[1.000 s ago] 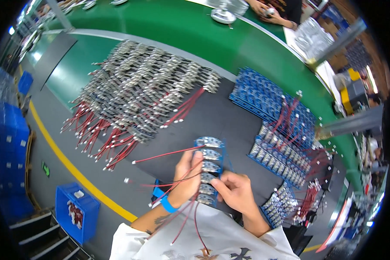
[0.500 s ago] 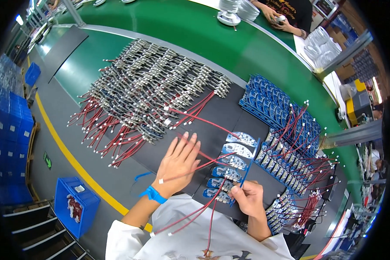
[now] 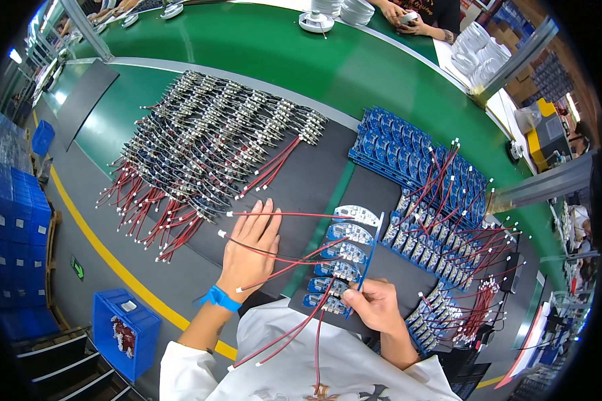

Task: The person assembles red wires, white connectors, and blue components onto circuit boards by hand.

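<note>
My right hand (image 3: 374,304) pinches the lower right edge of a blue circuit board panel (image 3: 346,251), a strip of several curved boards joined by a side rail. Red and black wires (image 3: 294,215) with small white plugs trail from the boards, some leftward, others down over my shirt. My left hand (image 3: 249,250) is open, palm down, fingers stretched out, left of the panel. Several of the wires pass over its fingers and back. Whether it presses on the black mat (image 3: 308,174) I cannot tell. A blue band (image 3: 221,298) circles my left wrist.
Rows of finished wired boards (image 3: 207,140) cover the mat at far left. Stacked blue panels (image 3: 415,150) and wired panels (image 3: 435,244) lie to the right. A blue bin (image 3: 126,334) stands at lower left. Across the green bench (image 3: 247,47), another person's hands (image 3: 405,20) hold a white part.
The top board's wire has swung down from the far rows and now runs level across my left fingers. My left hand sits farther from the panel. The view has shifted slightly.
</note>
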Demonstrator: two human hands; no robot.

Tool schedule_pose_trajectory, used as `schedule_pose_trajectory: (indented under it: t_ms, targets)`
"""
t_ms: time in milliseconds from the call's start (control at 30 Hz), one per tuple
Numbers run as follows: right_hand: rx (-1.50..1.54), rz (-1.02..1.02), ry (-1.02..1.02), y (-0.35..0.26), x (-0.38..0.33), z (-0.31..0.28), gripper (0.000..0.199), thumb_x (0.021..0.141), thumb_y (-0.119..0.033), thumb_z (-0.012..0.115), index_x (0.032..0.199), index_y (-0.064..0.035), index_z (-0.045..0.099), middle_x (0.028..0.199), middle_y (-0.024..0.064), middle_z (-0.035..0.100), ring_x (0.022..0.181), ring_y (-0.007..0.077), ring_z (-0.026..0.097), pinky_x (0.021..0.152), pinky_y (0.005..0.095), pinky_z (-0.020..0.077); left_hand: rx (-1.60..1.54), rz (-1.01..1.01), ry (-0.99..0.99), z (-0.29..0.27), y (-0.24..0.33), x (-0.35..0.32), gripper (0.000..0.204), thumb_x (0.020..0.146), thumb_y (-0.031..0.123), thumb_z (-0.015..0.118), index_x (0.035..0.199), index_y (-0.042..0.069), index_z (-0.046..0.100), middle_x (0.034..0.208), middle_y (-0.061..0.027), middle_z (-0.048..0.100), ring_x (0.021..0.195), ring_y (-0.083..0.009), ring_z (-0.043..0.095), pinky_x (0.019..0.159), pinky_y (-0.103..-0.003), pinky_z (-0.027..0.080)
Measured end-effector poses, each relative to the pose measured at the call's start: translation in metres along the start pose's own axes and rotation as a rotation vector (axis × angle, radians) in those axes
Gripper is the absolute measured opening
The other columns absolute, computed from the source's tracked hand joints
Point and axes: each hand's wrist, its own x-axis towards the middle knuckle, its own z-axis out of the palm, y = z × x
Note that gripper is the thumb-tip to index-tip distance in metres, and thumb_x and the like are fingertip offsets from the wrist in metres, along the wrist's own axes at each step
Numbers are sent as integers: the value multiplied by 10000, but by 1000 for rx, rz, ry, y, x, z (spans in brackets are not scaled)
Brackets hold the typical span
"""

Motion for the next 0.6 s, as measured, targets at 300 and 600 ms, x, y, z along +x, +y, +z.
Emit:
schedule_pose_trajectory:
  t_ms: [300,600]
  targets:
    - [14,-33,-62,-5,0,2,176,857,-71,663,711,18,625,581,39,605,505,86,575,438,239,408,-1400,-410,-73,-5,66,-11,401,1020,304,376,1140,-24,572,1100,-114,619,1029,-173,571,909,-321,441]
    - [-155,-9,-160,-7,-4,-4,259,835,-144,708,658,1,585,493,84,497,383,177,439,397,333,293,-1629,-592,-117,7,91,0,255,1000,228,470,1032,-3,573,889,-34,606,792,-57,540,679,-227,470]
